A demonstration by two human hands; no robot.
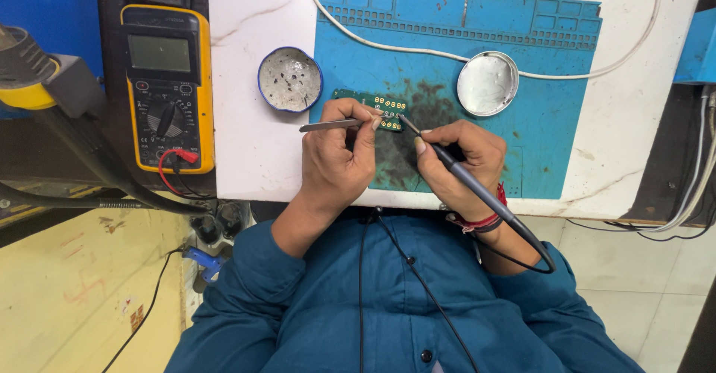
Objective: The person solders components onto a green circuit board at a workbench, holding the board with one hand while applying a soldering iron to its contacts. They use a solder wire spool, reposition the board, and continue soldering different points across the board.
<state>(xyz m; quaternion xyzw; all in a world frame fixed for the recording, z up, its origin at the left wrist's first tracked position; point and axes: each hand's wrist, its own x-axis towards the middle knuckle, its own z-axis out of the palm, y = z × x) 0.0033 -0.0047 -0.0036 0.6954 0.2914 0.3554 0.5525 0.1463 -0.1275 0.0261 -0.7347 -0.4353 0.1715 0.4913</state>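
Observation:
A small green circuit board [373, 103] with gold pads lies on a stained blue work mat [552, 104]. My left hand [337, 157] grips metal tweezers [328, 125], whose tips rest at the board's edge. My right hand [456, 168] holds a dark soldering iron [462, 175] like a pen, its tip touching the board near the tweezers. The iron's black cord [537, 257] loops back past my wrist, which wears a red thread band.
A yellow multimeter [168, 86] with a red lead lies at the left. A round blue-rimmed tin [289, 80] and a round silver lid [487, 83] sit beside the board. A white cable [634, 52] crosses the mat. The white table's edge [597, 209] runs below my hands.

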